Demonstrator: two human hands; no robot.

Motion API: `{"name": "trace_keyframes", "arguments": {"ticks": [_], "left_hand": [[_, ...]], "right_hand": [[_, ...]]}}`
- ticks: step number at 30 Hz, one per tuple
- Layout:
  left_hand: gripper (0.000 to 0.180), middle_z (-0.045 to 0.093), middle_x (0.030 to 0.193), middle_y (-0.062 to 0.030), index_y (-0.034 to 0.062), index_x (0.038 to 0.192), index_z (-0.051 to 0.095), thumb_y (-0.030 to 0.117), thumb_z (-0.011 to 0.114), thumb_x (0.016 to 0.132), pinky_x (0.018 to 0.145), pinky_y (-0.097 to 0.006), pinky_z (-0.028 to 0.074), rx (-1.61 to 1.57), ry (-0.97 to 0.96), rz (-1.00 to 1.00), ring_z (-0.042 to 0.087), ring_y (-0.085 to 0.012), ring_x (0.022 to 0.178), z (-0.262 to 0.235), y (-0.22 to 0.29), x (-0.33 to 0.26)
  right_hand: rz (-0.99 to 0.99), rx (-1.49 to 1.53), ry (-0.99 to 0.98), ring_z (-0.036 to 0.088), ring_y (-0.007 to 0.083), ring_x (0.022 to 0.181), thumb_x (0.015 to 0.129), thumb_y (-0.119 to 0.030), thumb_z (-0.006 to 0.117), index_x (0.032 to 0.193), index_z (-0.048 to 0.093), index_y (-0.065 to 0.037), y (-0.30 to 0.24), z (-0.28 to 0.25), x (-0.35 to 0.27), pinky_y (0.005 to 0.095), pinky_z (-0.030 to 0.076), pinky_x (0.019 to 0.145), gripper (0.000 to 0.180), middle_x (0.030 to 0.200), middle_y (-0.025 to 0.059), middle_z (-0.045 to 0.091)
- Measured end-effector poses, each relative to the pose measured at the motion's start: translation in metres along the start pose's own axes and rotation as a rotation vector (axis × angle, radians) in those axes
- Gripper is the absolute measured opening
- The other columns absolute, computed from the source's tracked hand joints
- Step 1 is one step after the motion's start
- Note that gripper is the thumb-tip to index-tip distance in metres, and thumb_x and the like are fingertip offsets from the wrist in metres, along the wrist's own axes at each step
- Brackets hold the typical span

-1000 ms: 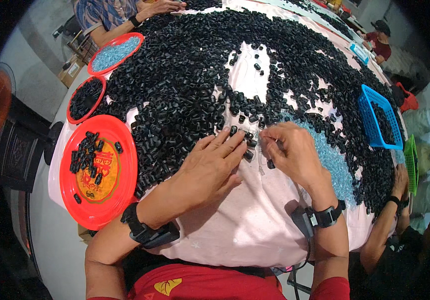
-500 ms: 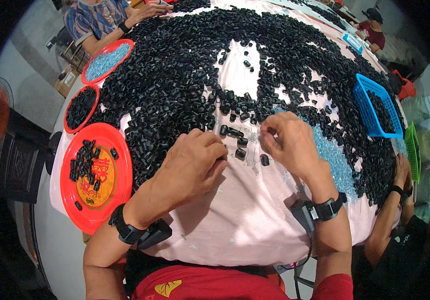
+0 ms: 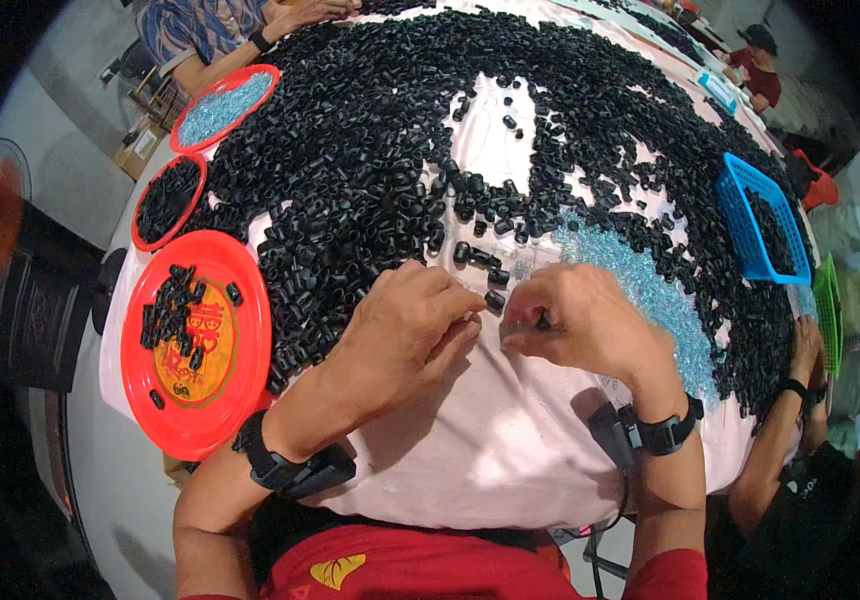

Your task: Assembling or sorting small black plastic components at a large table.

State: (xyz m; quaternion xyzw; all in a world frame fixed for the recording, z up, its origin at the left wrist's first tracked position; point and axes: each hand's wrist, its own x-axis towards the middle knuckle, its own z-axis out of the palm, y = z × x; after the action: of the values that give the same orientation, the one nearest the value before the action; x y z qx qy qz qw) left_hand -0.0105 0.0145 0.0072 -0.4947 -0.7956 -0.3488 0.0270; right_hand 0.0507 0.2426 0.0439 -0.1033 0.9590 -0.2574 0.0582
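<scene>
Both hands drawn closer, right hand (image 3: 585, 325) pinching black cap (image 3: 544, 321), left hand (image 3: 405, 335) alongside

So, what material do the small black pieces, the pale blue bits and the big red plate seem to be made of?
Black pieces: probably rubber or plastic; short tube shapes, matt with dull highlights.
Pale blue bits: likely clear plastic or glass; tiny, translucent and glinting.
Big red plate: most likely plastic; uniform bright colour, glossy rim.
The right hand pinches one black piece; the left hand rests beside it.

Small black piece (image 3: 544, 322) mostly hidden in right hand (image 3: 590, 325), perhaps pinched; grip unclear.
</scene>
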Motion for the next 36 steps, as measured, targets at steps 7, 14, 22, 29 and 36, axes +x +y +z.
{"name": "trace_keyframes", "arguments": {"ticks": [7,14,22,29,36], "left_hand": [[0.022,0.068,0.091,-0.0154,0.0002,0.108,0.068,0.009,0.072,0.088,0.074,-0.039,0.053,-0.180,0.160,-0.103,0.067,-0.0309,0.081,0.008,0.009,-0.001],[0.020,0.071,0.093,-0.0046,-0.0011,0.108,0.063,0.011,0.073,0.096,0.070,-0.023,0.054,-1.029,0.179,-0.550,0.067,-0.0086,0.079,0.026,0.020,0.006],[0.015,0.071,0.088,-0.0035,-0.0010,0.102,0.067,0.010,0.073,0.093,0.066,-0.022,0.053,-1.448,0.369,-0.583,0.065,-0.0073,0.075,0.030,0.023,0.006],[0.015,0.072,0.095,-0.0025,0.0014,0.105,0.070,0.015,0.071,0.098,0.074,-0.023,0.054,-1.465,0.293,-0.586,0.066,-0.0073,0.081,0.033,0.016,0.000],[0.015,0.072,0.092,0.0000,0.0045,0.103,0.073,0.019,0.069,0.099,0.067,-0.019,0.047,-1.534,0.176,-0.629,0.063,-0.0051,0.077,0.030,0.015,0.002]], "right_hand": [[-0.055,0.110,0.111,0.067,0.0252,0.065,0.084,-0.014,0.075,0.086,0.073,-0.003,0.002,0.004,0.002,0.0376,0.050,0.062,0.011,0.072,0.0091,0.070],[0.060,0.799,0.353,0.059,0.0047,0.070,0.092,-0.004,0.073,0.094,0.075,0.000,-0.015,0.023,0.005,0.0191,0.044,0.060,0.005,0.080,0.0008,0.068],[-0.064,0.701,0.437,0.061,0.0107,0.075,0.091,-0.001,0.071,0.095,0.073,0.004,-0.017,0.029,0.005,0.0219,0.046,0.067,0.006,0.090,0.0075,0.068],[-0.067,0.683,0.436,0.064,0.0110,0.076,0.094,0.000,0.068,0.092,0.070,0.005,-0.023,0.032,0.007,0.0234,0.049,0.068,0.005,0.088,0.0061,0.066],[-0.037,0.714,0.387,0.063,0.0110,0.073,0.093,-0.003,0.069,0.091,0.070,0.002,-0.022,0.022,0.002,0.0241,0.048,0.063,0.006,0.084,0.0053,0.065]]}}
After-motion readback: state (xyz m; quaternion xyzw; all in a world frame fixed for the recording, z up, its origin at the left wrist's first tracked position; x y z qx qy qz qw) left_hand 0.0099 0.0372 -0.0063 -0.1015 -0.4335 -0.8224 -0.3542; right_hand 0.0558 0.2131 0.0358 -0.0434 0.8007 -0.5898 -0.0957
